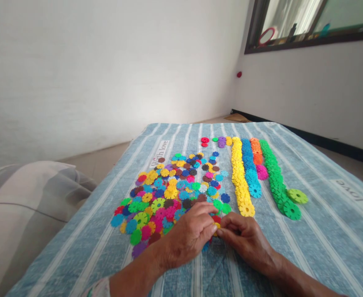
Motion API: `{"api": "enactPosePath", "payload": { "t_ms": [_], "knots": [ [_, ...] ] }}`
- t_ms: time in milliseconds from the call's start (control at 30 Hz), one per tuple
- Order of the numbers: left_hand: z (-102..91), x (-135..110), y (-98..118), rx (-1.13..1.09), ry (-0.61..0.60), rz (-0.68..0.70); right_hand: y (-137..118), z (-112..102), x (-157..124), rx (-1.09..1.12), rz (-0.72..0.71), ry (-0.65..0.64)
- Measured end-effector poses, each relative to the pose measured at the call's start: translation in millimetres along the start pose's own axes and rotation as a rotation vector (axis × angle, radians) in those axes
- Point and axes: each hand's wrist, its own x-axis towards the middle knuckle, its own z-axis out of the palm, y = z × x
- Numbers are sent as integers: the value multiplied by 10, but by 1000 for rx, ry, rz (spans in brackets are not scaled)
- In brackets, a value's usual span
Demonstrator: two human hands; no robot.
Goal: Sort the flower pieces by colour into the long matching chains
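Left hand [189, 233]: fingers curled, thumb and fingertips pinching a small yellow toothed plastic disc [217, 226].
Right hand [244, 241]: fingertips pressed together on that disc from the other side.
Disc: low centre of the frame, between both hands; mostly hidden, so which way it faces cannot be told.
Nearby: a loose multicoloured heap of toothed discs [165, 194], touching the left hand.
Beyond: yellow [238, 173], blue [249, 165], orange [256, 150] and green rows [272, 177], side by side, long axes running from upper centre toward lower right.
Beneath: a blue striped bedcover [317, 247].
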Motion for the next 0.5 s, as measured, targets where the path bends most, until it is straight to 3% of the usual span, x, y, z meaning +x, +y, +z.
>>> {"api": "enactPosePath", "payload": {
  "t_ms": [500],
  "knots": [
    [42,3,-72,50,20,47,-59,-12,-3,-208,-155,-33]
  ]
}}
